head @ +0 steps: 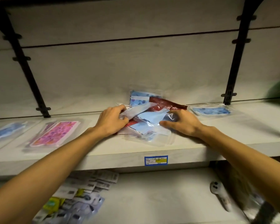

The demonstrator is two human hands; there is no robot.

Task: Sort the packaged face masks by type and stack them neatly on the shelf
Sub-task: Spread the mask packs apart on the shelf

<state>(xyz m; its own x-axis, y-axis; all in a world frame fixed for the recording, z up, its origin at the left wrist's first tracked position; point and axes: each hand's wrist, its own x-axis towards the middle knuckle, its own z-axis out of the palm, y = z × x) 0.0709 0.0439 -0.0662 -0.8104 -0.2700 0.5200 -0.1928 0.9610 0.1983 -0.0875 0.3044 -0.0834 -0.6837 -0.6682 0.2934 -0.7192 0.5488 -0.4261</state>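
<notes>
Both hands (pixel 111 120) (pixel 183 122) gripping mask packs in the mixed pile (pixel 149 115) mid-shelf (pixel 103 152). Light, floppy, slippery plastic. Best pinched at flat edges.

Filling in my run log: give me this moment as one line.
stage: sorting | left hand: grips pale packet | right hand: on mixed pile | sorted: pink pack, blue pack | shelf
</notes>
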